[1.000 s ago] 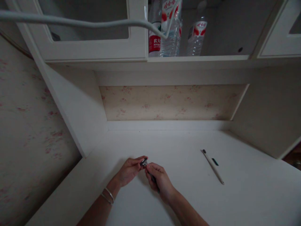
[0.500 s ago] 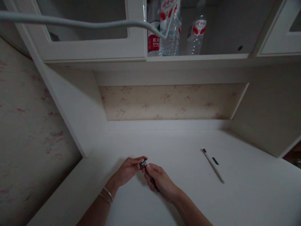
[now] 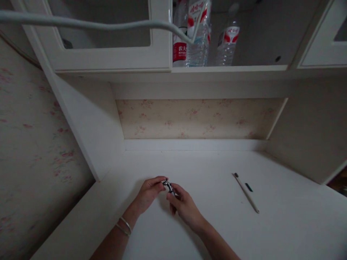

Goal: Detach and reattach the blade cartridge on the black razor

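Above the white desktop, both hands are closed on one small tool that looks like a razor, with a shiny metal neck and a dark handle. My left hand pinches its head end between thumb and fingers, which partly cover it. Wrapped around the handle is my right hand, and most of the handle is hidden in that grip. The two hands are close together, with the metal neck showing between them.
To the right on the desktop lie a slim pale stick with a dark end, perhaps a toothbrush, and a small dark strip. Plastic bottles stand on the shelf above. A white cable crosses the upper view.
My right fingers have shifted their grip on the handle, and more of the metal neck shows. My left hand has moved slightly up. The view has shifted a little.
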### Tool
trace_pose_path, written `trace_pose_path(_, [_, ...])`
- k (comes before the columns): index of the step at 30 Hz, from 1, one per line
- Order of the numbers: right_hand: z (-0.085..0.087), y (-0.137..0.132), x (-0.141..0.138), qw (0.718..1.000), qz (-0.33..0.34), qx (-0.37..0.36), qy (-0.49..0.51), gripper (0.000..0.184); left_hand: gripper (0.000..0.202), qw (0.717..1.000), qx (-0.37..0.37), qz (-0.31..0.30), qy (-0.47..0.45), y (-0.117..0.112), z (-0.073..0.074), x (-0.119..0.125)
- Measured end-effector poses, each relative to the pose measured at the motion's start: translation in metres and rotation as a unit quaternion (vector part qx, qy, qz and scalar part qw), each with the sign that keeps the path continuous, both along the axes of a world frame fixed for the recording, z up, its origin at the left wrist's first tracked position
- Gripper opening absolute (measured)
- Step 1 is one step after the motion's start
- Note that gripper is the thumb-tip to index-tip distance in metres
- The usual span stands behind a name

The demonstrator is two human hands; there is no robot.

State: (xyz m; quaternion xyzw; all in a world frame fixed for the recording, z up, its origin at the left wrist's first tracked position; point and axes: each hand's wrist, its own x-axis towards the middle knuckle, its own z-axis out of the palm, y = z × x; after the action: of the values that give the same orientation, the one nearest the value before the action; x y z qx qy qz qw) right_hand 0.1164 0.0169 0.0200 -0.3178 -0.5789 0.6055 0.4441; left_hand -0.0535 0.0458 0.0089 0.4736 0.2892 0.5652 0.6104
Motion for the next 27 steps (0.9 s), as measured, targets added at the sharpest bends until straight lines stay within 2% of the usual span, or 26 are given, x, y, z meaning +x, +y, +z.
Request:
trace_pose_path(2, [-0.002,0.001,-0.002,0.999,-0.028,-0.013,0.022,0.039,0.033,1.000,0.009,0.021,0.021,0.002,-0.004,0.000])
trace_pose_path(5, [-0.002,0.001,-0.004,0.996,-0.010,-0.049,0.068,0.039,0.037,0.997,0.013,0.035,0.063,0.002,-0.006,0.000])
trace_pose_path(11, [-0.001,-0.002,-0.005,0.989,0.017,-0.083,0.120,0.041,0.022,0.983,0.067,0.046,0.167,-0.004,0.009,0.006])
trace_pose_path(14, [-0.004,-0.002,-0.006,0.986,0.027,-0.084,0.143,0.042,0.018,0.976,0.092,0.068,0.183,-0.007,0.016,0.009])
trace_pose_path(20, [-0.013,-0.001,-0.012,0.983,0.037,-0.096,0.152,0.044,0.017,0.966,0.111,0.123,0.199,-0.008,0.016,0.011])
trace_pose_path(23, [-0.017,0.001,-0.011,0.989,0.033,-0.073,0.125,0.041,0.017,0.952,0.132,0.148,0.235,-0.008,0.016,0.011])
trace_pose_path(27, [-0.017,0.003,-0.004,0.998,-0.034,0.049,0.008,0.033,0.017,0.945,0.147,0.153,0.249,-0.007,0.016,0.011])
